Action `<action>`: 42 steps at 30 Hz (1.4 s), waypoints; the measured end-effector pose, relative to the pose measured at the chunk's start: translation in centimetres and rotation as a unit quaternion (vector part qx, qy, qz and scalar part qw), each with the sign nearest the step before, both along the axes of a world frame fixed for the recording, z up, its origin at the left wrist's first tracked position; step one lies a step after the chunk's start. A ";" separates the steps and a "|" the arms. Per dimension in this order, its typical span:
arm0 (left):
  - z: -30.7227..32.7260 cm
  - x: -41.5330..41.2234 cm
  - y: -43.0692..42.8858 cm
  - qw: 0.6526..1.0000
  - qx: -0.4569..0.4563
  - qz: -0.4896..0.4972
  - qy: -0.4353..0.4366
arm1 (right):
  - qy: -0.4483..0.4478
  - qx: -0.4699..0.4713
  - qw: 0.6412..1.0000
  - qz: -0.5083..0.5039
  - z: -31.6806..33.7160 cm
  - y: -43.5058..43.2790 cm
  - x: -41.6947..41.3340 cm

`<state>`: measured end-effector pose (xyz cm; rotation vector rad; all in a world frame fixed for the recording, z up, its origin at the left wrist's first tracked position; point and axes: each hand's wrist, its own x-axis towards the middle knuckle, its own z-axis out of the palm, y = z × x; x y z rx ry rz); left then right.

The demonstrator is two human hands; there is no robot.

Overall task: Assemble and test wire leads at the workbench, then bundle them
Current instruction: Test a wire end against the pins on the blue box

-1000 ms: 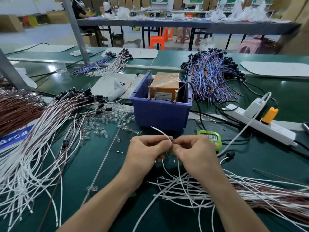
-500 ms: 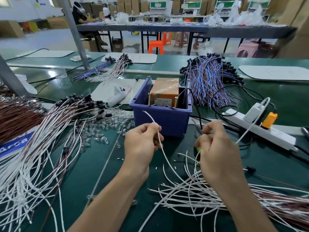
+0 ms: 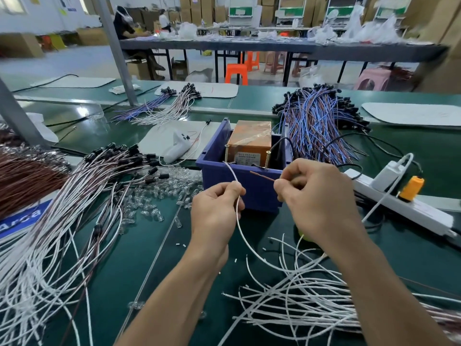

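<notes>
Glossy blue plastic bin [image 3: 239, 186], matt green bench mat [image 3: 139, 250], clear shiny bulbs [image 3: 159, 196], white plastic power strip [image 3: 409, 208]

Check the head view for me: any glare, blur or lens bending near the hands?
Head view: left hand with white wire, right hand with brown wire, sharp and evenly lit; pale sheen on green bench far left; wide-angle lens tilts the grey post; top-right corner smeared.

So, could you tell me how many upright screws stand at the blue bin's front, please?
2. The left screw stands by the orange box's front left corner, the right screw by its front right corner. More may hide behind the box.
</notes>
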<state>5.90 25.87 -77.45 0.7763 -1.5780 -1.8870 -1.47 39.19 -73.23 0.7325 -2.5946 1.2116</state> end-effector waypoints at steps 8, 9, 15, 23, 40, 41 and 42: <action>0.0 -0.2 -0.8 1.000 0.016 -0.014 0.017 | 0.009 -0.008 1.000 -0.007 0.1 -0.4 0.0; -0.1 -0.3 -0.9 1.000 0.018 -0.019 0.018 | 0.011 -0.011 1.000 -0.006 0.1 -0.4 0.1; -0.1 -0.4 -1.0 0.998 0.032 -0.042 0.025 | 0.029 -0.022 0.999 -0.003 0.6 -0.9 0.0; -0.3 -0.5 -1.0 0.998 0.032 -0.053 0.028 | 0.047 -0.019 0.999 -0.016 0.9 -0.9 -0.1; -0.2 -0.5 -1.2 0.997 0.032 -0.062 0.024 | 0.051 -0.013 0.998 -0.031 0.6 -0.2 -1.3; -0.2 -0.5 -1.2 0.997 0.033 -0.063 0.025 | 0.049 -0.014 0.998 -0.031 0.6 -0.3 -1.4; -0.2 -0.5 -1.2 0.997 0.034 -0.065 0.025 | 0.047 -0.014 0.998 -0.031 0.5 -0.3 -1.4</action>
